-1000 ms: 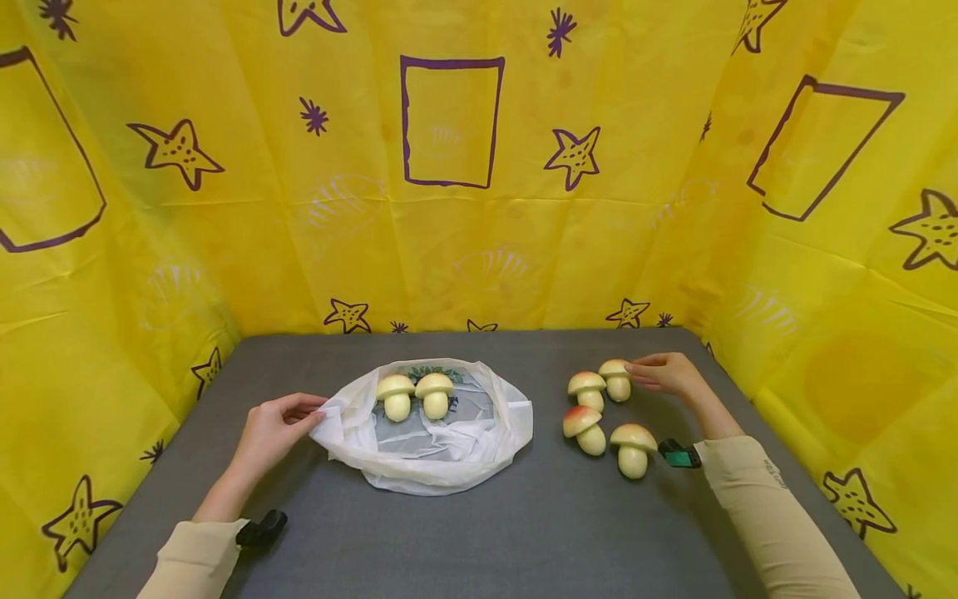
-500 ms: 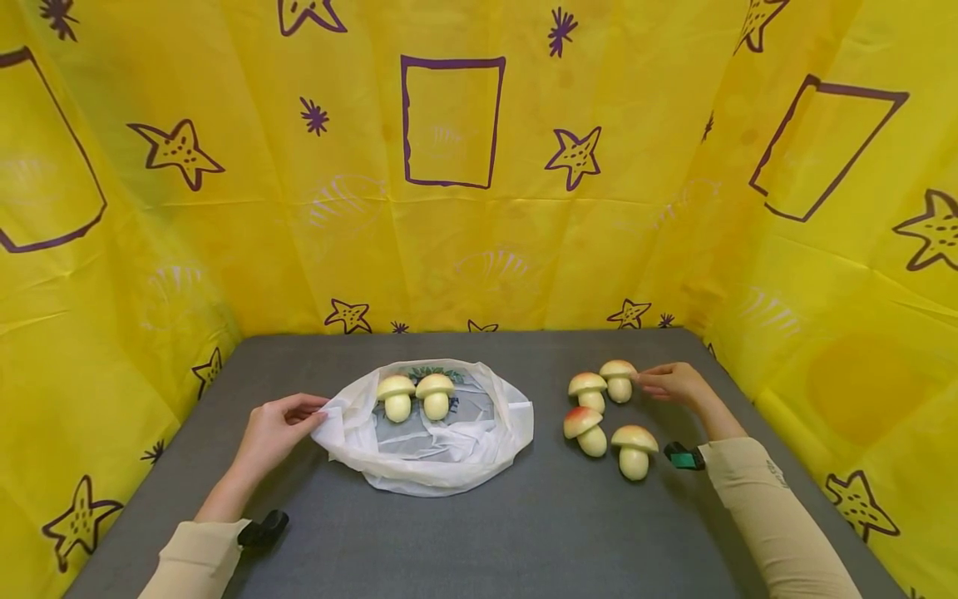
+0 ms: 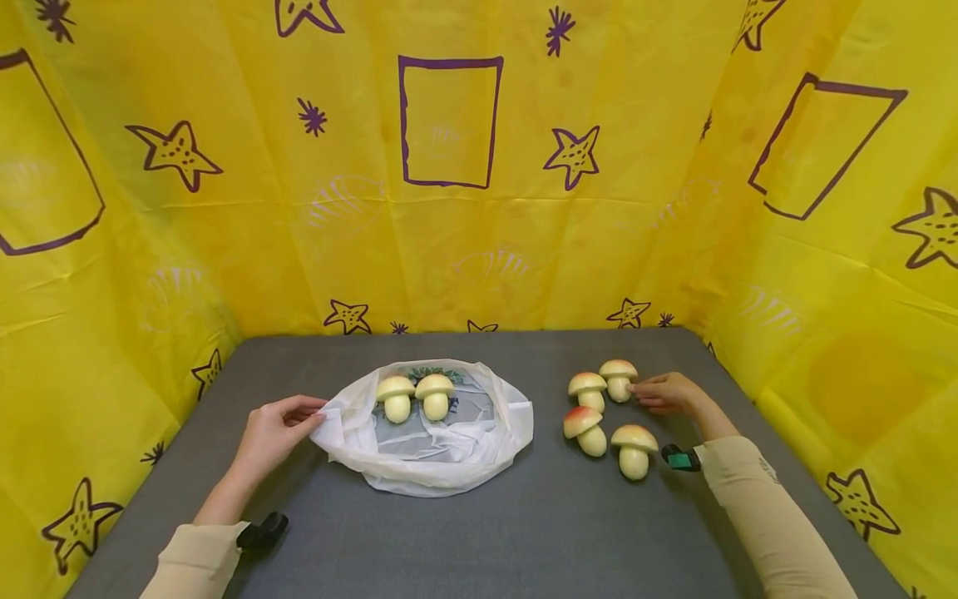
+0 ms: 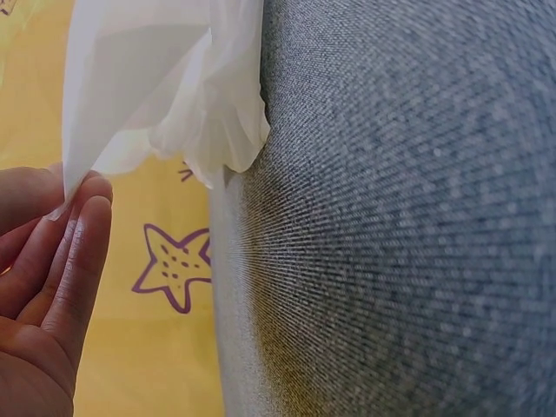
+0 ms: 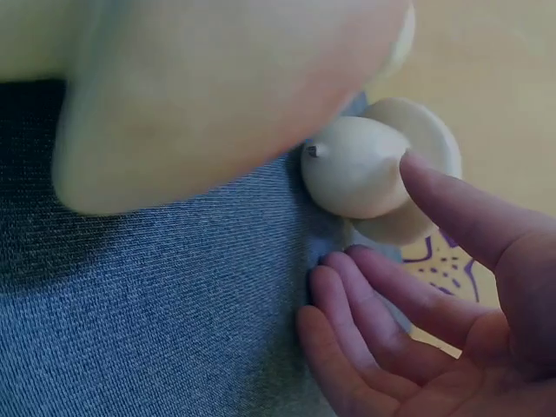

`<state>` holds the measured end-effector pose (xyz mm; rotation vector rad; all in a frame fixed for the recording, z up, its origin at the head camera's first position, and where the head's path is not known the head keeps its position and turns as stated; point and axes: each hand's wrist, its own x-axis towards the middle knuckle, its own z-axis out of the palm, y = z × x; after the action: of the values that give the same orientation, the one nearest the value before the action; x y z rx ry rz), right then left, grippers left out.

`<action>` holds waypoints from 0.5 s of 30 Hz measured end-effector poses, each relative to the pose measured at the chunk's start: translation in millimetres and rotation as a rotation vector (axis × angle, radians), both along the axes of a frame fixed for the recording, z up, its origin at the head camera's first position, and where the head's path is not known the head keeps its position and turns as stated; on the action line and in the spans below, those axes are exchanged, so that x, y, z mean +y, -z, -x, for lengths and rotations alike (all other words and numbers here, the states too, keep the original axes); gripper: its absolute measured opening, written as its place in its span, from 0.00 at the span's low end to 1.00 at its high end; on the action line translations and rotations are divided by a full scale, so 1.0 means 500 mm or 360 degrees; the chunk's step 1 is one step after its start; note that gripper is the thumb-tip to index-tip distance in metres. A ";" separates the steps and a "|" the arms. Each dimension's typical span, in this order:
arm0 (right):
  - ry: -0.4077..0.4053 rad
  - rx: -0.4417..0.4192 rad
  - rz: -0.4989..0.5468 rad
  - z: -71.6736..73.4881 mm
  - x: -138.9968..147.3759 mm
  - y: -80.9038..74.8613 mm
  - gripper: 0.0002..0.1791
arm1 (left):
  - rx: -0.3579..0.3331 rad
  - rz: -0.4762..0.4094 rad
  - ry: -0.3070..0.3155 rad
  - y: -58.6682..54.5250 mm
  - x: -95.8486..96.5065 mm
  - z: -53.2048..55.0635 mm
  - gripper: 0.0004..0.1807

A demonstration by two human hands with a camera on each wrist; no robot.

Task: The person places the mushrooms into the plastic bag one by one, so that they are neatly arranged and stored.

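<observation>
The left hand pinches the left edge of a white plastic bag between thumb and fingers; the left wrist view shows the thin film in that pinch. Inside the bag's wide mouth lie two toy mushrooms, a left mushroom and a right mushroom, side by side. At the right, the right hand is at the stem of the far mushroom. In the right wrist view its thumb tip meets the pale stem, while the other fingers lie loosely bent below, apart from the thumb.
Near the right hand are three more red-tinged mushrooms: one beside the far mushroom, a tilted mushroom and a front mushroom. All rest on the grey table. Yellow patterned cloth encloses the back and sides.
The right hand drew back slightly from the far mushroom's cap, then came lower and toward its stem. The left hand, the bag and the mushrooms stay in place.
</observation>
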<state>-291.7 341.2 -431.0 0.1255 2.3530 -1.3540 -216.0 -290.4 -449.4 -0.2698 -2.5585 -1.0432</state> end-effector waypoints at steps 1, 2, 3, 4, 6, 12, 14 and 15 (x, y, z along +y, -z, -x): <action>-0.0003 -0.0006 0.0003 0.000 -0.001 0.002 0.36 | -0.0002 0.0000 -0.0002 0.000 0.000 0.000 0.09; -0.0004 -0.0011 0.0005 0.001 -0.002 0.004 0.37 | -0.0004 -0.0002 -0.0003 0.000 0.000 -0.001 0.09; -0.0011 -0.0013 0.0002 0.001 -0.003 0.006 0.37 | -0.0005 -0.0002 -0.0004 0.000 0.000 -0.001 0.09; -0.0011 -0.0016 0.0003 0.002 -0.004 0.007 0.37 | -0.0007 -0.0004 -0.0005 0.000 0.000 -0.001 0.09; -0.0014 -0.0023 0.0002 0.003 -0.006 0.009 0.37 | -0.0010 -0.0001 -0.0008 -0.001 0.000 -0.001 0.09; -0.0002 -0.0043 -0.0038 0.006 -0.015 0.008 0.40 | -0.0017 0.0004 -0.0016 -0.003 0.000 -0.002 0.09; -0.0004 -0.0051 -0.0046 0.006 -0.016 0.008 0.41 | -0.0014 0.0000 -0.0018 -0.004 0.000 -0.003 0.09; -0.0012 -0.0051 -0.0053 0.007 -0.017 0.008 0.42 | -0.0014 -0.0001 -0.0018 -0.004 0.000 -0.003 0.09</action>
<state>-295.0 332.6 -434.7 0.1470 2.3480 -1.2999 -214.6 -290.6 -447.4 -0.2509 -2.5648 -1.0431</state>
